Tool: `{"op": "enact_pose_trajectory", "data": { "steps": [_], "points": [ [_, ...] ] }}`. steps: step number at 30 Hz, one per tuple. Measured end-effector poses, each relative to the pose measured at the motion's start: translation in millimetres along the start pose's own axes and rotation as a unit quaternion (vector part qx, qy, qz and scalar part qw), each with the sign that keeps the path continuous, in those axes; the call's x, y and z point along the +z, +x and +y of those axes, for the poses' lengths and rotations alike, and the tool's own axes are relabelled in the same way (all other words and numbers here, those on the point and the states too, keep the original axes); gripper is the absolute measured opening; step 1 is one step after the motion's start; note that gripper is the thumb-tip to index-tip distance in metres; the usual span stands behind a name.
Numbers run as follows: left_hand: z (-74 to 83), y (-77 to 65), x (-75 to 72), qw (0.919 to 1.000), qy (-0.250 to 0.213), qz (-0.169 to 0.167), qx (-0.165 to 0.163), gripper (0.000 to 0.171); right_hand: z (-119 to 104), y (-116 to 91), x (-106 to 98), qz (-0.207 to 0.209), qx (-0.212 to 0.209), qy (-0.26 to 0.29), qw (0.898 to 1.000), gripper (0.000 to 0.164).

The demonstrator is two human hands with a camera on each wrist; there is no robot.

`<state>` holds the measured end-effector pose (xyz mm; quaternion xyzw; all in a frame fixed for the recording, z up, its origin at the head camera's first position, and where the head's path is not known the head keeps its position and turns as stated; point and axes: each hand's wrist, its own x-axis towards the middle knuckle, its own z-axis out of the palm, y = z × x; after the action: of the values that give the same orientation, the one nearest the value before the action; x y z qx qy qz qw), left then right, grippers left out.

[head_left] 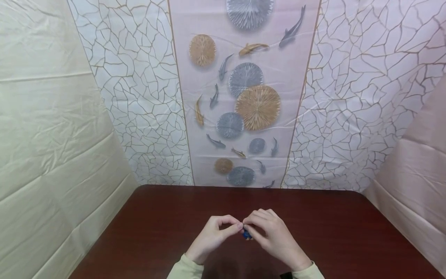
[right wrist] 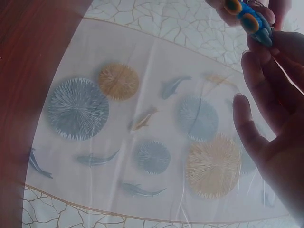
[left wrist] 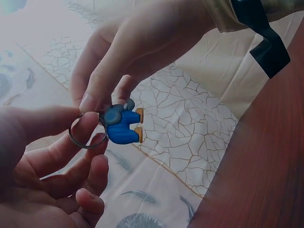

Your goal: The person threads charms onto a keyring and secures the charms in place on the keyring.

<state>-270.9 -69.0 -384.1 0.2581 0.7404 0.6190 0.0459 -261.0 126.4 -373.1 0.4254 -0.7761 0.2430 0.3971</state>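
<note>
A small keychain (left wrist: 124, 130) hangs between both hands: a blue figure with grey parts and two orange feet, joined to a metal split ring (left wrist: 71, 137). My left hand (head_left: 214, 234) pinches the ring between thumb and index finger, its other fingers loosely bent below. From the opposite side, my right hand (head_left: 273, 236) pinches the keychain where figure and ring meet, thumb tip at the ring's top edge. In the right wrist view, the figure's orange feet (right wrist: 249, 22) show by the right fingertips, at the top edge. Fingers hide the joint between ring and figure.
Beneath the hands lies a dark red-brown table (head_left: 167, 221). Behind it hangs a cloth (head_left: 240, 155) printed with fish and round shapes, and pale cloth (head_left: 52, 155) stands along the sides. A black strap (left wrist: 263, 40) is around the right wrist.
</note>
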Motion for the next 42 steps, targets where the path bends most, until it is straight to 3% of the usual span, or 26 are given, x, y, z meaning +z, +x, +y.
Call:
{"op": "enact_pose_trajectory", "data": {
  "steps": [5, 11, 16, 21, 26, 32, 36, 42],
  "points": [
    [0.5, 1.0, -1.7, 0.9999, -0.007, -0.003, 0.013, 0.022, 2.3, -1.3, 0.3, -0.007, 0.011, -0.004, 1.0, 0.012],
    [1.1, 0.2, -3.6, 1.0, -0.009, 0.004, 0.001, 0.023, 3.9, -2.7, -1.3, -0.015, 0.021, -0.005, 1.0, 0.001],
    [1.0, -0.5, -1.0, 0.9998, -0.004, 0.008, -0.015, 0.023, 2.6, -1.6, 0.2, -0.011, 0.005, 0.003, 1.0, 0.009],
    [-1.8, 0.8, 1.0, 0.9999, 0.009, 0.004, -0.006, 0.022, 2.0, -1.3, 1.7, -0.01, -0.003, 0.001, 1.0, 0.012],
    [-2.4, 0.8, -0.7, 0.9998, -0.015, 0.012, -0.001, 0.022, 3.3, -2.4, 0.8, -0.009, 0.002, -0.001, 1.0, 0.014],
    [0.7, -0.9, -0.2, 0.9994, -0.025, 0.018, -0.015, 0.023, 4.2, -5.3, -1.2, -0.016, 0.021, -0.004, 1.0, 0.0],
    [1.8, -1.4, 1.6, 0.9994, -0.021, 0.016, -0.022, 0.023, 2.9, -5.0, -1.4, -0.025, 0.031, -0.003, 0.999, 0.007],
    [-0.3, 0.1, 1.9, 0.9999, -0.007, 0.011, -0.006, 0.021, 1.5, -2.1, -0.7, -0.022, 0.017, 0.003, 1.0, 0.001]
  ]
}}
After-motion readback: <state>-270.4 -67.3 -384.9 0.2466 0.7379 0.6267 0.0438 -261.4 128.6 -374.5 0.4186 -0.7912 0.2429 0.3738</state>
